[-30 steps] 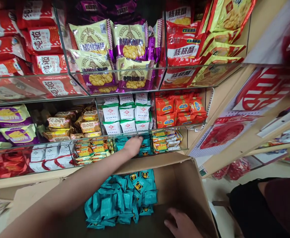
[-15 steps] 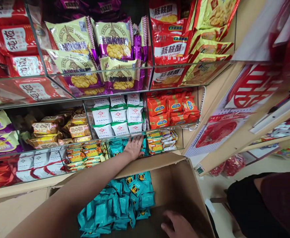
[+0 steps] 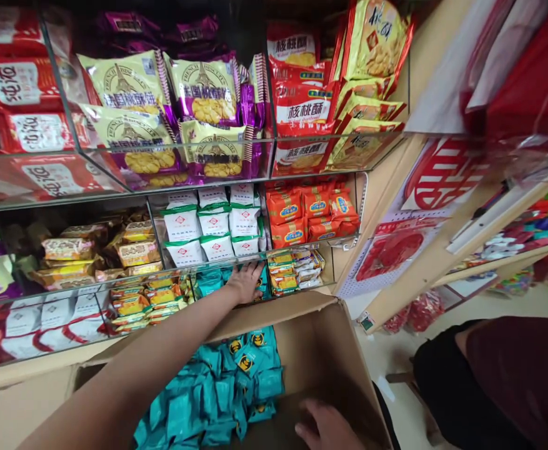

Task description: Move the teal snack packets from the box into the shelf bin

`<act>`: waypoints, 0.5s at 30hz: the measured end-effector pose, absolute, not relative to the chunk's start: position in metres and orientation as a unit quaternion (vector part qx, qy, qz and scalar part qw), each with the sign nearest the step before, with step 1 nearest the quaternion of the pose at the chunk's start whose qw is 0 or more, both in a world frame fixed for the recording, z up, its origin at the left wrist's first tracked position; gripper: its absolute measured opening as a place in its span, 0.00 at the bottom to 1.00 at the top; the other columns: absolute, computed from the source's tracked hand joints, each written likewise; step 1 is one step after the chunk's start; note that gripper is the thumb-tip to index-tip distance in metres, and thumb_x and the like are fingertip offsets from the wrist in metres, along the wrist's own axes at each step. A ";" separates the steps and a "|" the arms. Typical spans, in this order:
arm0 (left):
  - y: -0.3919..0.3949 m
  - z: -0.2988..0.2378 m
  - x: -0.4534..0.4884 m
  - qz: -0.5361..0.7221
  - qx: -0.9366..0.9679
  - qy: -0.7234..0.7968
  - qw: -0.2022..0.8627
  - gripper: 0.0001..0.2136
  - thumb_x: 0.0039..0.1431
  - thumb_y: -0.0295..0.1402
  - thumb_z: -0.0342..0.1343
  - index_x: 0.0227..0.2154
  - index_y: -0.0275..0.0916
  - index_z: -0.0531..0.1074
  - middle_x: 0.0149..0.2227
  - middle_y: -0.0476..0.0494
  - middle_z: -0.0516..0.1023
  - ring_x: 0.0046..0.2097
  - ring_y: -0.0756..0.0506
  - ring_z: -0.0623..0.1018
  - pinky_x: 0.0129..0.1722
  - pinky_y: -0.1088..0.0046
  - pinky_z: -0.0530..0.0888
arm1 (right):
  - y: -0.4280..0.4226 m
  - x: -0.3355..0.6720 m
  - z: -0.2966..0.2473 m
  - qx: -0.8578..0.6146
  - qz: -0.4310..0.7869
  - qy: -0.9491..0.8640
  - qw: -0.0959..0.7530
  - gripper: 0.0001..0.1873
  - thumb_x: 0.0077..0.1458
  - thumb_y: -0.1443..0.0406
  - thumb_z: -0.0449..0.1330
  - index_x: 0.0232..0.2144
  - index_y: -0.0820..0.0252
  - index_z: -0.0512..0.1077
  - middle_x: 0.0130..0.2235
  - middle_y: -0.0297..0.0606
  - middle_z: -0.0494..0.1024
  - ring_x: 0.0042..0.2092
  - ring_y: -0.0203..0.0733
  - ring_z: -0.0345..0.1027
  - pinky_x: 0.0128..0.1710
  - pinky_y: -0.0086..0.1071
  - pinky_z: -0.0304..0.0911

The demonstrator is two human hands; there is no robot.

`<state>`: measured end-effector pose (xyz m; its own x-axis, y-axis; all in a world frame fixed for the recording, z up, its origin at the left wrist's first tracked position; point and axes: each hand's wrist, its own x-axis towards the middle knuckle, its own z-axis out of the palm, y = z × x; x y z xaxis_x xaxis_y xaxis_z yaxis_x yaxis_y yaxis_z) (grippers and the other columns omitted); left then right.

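Note:
My left hand (image 3: pixel 246 282) reaches over the cardboard box (image 3: pixel 304 306) into a low shelf compartment. It lies there with fingers stretched out, on or just above teal packets (image 3: pixel 208 282), some of which it hides. A heap of similar teal packets (image 3: pixel 215 397), several with a yellow and black round print, fills the left part of the box. Inside the box, right of that heap, is my right hand (image 3: pixel 330 428), slightly blurred. Its thumb and fingers are apart, and nothing shows in them.
White and green packets (image 3: pixel 216 228) sit on the shelf above my left hand, orange-red packets (image 3: pixel 287 215) to their right. Yellow snack packets (image 3: pixel 283 272) share the low row. Clear dividers and front panels edge the compartments. A person in dark clothes (image 3: pixel 498 375) is at the right.
The view has shifted slightly, so the shelves and box appear further left. My left hand stays at the teal compartment, and my right hand stays in the box.

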<state>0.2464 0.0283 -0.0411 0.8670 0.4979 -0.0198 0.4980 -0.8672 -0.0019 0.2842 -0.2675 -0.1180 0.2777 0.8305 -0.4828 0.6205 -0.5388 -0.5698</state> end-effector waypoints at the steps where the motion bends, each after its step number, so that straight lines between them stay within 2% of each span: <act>1: 0.024 -0.034 0.244 -0.006 0.966 0.258 0.011 0.33 0.44 0.37 0.56 0.55 0.40 0.52 0.56 0.37 0.56 0.57 0.36 0.55 0.52 0.55 0.52 | -0.269 0.283 -0.116 -0.789 0.383 -0.460 0.141 0.18 0.49 0.62 0.50 0.42 0.62 0.68 0.42 0.44 0.73 0.45 0.47 0.65 0.43 0.34 0.57; 6: -0.025 0.015 0.196 0.050 0.971 0.227 0.056 0.19 0.56 0.36 0.42 0.51 0.41 0.58 0.51 0.41 0.64 0.53 0.44 0.62 0.50 0.66 0.60 | -0.272 0.280 -0.113 -0.790 0.369 -0.461 0.163 0.15 0.49 0.63 0.50 0.39 0.61 0.69 0.40 0.42 0.74 0.44 0.45 0.65 0.41 0.31 0.58; 8: -0.054 0.022 0.158 0.116 0.976 0.140 0.119 0.15 0.57 0.32 0.41 0.46 0.40 0.62 0.45 0.41 0.69 0.47 0.46 0.66 0.48 0.68 0.62 | -0.271 0.280 -0.113 -0.791 0.367 -0.463 0.161 0.15 0.48 0.64 0.51 0.39 0.60 0.69 0.39 0.41 0.74 0.43 0.44 0.66 0.41 0.30 0.58; 10: -0.080 0.010 0.118 0.084 0.981 0.045 0.170 0.13 0.56 0.29 0.41 0.42 0.42 0.65 0.36 0.43 0.72 0.40 0.46 0.69 0.43 0.67 0.65 | -0.270 0.279 -0.113 -0.791 0.366 -0.468 0.150 0.15 0.48 0.64 0.51 0.38 0.60 0.69 0.39 0.41 0.74 0.42 0.44 0.66 0.40 0.30 0.58; 12: -0.097 -0.023 0.082 0.004 0.973 0.062 0.221 0.16 0.55 0.27 0.42 0.46 0.45 0.63 0.40 0.43 0.71 0.43 0.46 0.69 0.44 0.67 0.65 | -0.270 0.279 -0.114 -0.789 0.365 -0.473 0.143 0.14 0.47 0.64 0.51 0.38 0.61 0.70 0.38 0.41 0.75 0.41 0.43 0.67 0.40 0.30 0.58; 14: -0.104 -0.064 0.056 -0.048 0.955 0.130 0.263 0.21 0.53 0.28 0.44 0.52 0.49 0.57 0.52 0.45 0.63 0.52 0.43 0.63 0.51 0.65 0.60 | -0.271 0.278 -0.116 -0.790 0.360 -0.475 0.147 0.15 0.48 0.64 0.51 0.39 0.62 0.69 0.38 0.42 0.75 0.41 0.43 0.67 0.40 0.29 0.58; 15: -0.105 -0.084 0.047 -0.078 0.944 0.161 0.278 0.23 0.52 0.29 0.45 0.52 0.51 0.56 0.54 0.46 0.61 0.54 0.43 0.61 0.52 0.64 0.59 | -0.272 0.278 -0.118 -0.790 0.355 -0.476 0.150 0.16 0.48 0.64 0.51 0.39 0.62 0.69 0.38 0.42 0.75 0.41 0.43 0.66 0.40 0.29 0.58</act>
<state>0.0470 -0.1052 -0.0837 0.9360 0.2599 -0.2374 0.3471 -0.7940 0.4990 0.2776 -0.2720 -0.1183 0.2945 0.8591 -0.4186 0.6454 -0.5018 -0.5759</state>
